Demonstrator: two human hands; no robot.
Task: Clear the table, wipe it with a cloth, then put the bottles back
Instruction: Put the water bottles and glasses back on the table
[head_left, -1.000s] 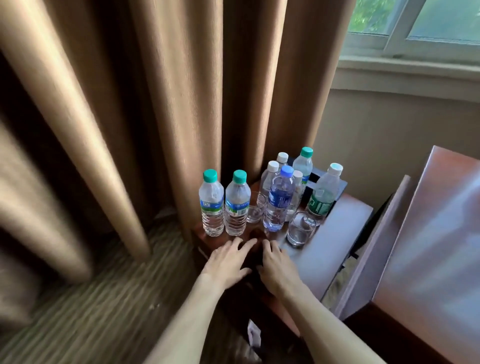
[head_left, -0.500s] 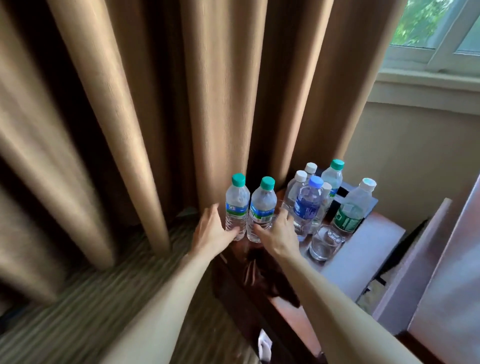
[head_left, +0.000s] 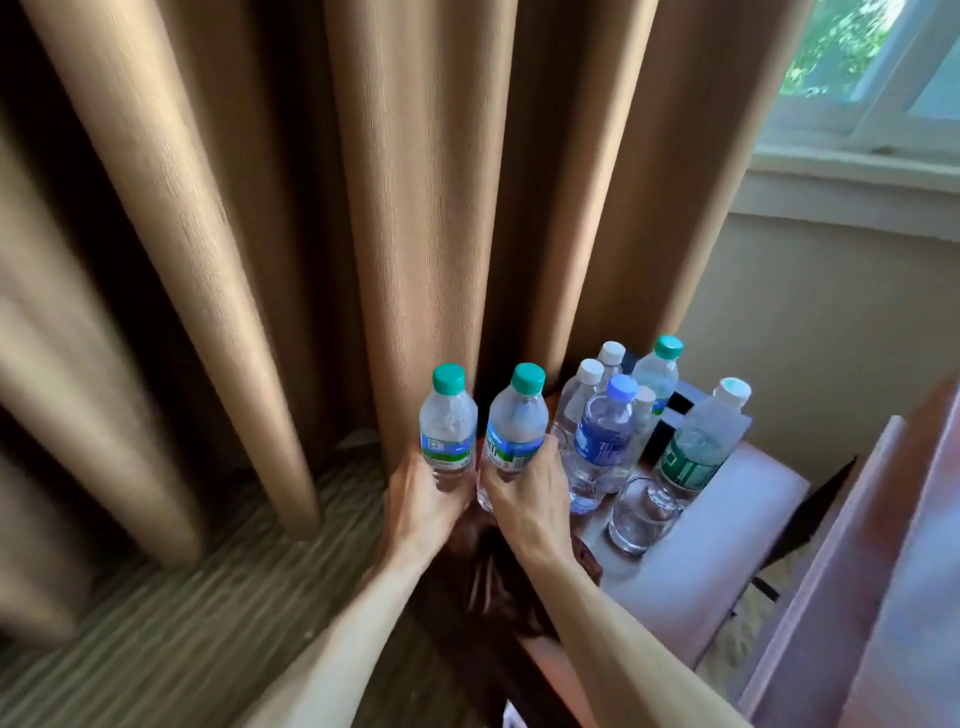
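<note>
A: You are at the clearing step. Your left hand (head_left: 423, 501) is wrapped round the lower body of the left green-capped bottle (head_left: 448, 426), and your right hand (head_left: 524, 493) is wrapped round the right green-capped bottle (head_left: 514, 423), the two touching side by side.

B: Are they off the table yet?

A: I cannot tell; your fingers hide both bases. The table (head_left: 727, 545) runs off beyond your right hand.

B: And after these?

A: Carry both upright, clear of the curtain (head_left: 415, 208) just behind them, and set them down off the table. To the right of your right hand stand the blue-capped bottle (head_left: 602, 441), the green-labelled bottle (head_left: 698, 447) and a glass (head_left: 641, 514). A dark cloth (head_left: 493, 577) lies under your wrists; I judge that is for wiping.
</note>
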